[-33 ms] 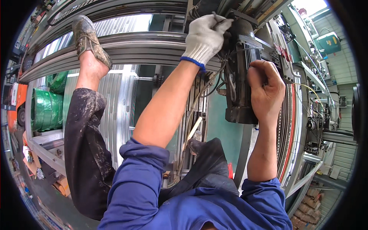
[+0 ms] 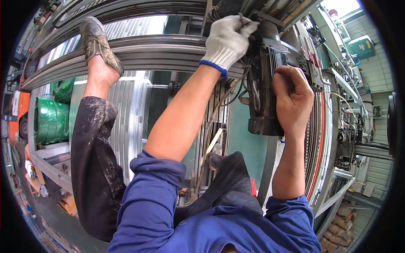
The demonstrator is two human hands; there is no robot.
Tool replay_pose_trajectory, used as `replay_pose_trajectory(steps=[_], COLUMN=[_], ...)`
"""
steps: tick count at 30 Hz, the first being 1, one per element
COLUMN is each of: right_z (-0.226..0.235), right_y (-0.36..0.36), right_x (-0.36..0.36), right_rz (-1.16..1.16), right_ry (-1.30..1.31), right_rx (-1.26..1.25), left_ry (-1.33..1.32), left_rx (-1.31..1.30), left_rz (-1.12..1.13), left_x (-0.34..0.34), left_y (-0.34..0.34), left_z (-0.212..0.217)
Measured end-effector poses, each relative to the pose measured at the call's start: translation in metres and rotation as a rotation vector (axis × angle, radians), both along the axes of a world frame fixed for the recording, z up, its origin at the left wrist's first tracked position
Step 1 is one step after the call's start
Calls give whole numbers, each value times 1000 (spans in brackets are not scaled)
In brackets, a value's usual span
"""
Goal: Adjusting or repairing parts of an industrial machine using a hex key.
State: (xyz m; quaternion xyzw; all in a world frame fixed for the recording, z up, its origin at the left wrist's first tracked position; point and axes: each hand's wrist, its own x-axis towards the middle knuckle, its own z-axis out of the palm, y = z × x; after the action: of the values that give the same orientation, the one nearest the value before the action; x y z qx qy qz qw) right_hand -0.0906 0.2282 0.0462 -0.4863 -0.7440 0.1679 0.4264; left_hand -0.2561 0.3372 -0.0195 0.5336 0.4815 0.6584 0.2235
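Observation:
My left hand [image 2: 228, 39], in a white knit glove with a blue cuff, is closed at the far end of a dark electric motor [image 2: 266, 90]. A small dark thing shows at its fingertips, too little of it to name. My bare right hand [image 2: 294, 101] lies along the motor's right side. Its fingers are curled, with thumb and forefinger near the ribbed housing; what they hold, if anything, is hidden. Dark cables [image 2: 253, 90] loop down the motor's left side, below the glove.
A grooved metal beam [image 2: 160, 52] crosses ahead, with my shoe [image 2: 95, 44] on it. Long silver profiles [image 2: 114, 114] lie beyond my left leg, beside green-wrapped rolls [image 2: 51, 120]. Red and black lines [image 2: 317, 147] run along the right. Machinery with a teal box [image 2: 362, 47] stands far right.
My gloved left hand has shifted very slightly to the right, still closed at the motor's far end. My right hand looks the same.

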Motion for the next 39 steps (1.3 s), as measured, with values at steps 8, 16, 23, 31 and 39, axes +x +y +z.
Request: replay_pose_trajectory(steps=[8,16,23,31,39], right_z=[4,4,2,2,5], right_y=[-1,-1,1,1,-3], right_x=[-3,-7,-6,-1,-13], right_rz=[-36,-49,-45,-56,-34], right_ry=[-92,-160,-172,-196,-155], right_rx=[14,39,61,80,47], left_ry=[496,579,333,196,-446], left_rx=[144,91,98,-288,35], left_rz=[73,-25,45,202,-70], left_x=[2,-7,-5,-16,-44], left_y=[0,15,6,-1,27], left_z=[19,25,24,31,-34])
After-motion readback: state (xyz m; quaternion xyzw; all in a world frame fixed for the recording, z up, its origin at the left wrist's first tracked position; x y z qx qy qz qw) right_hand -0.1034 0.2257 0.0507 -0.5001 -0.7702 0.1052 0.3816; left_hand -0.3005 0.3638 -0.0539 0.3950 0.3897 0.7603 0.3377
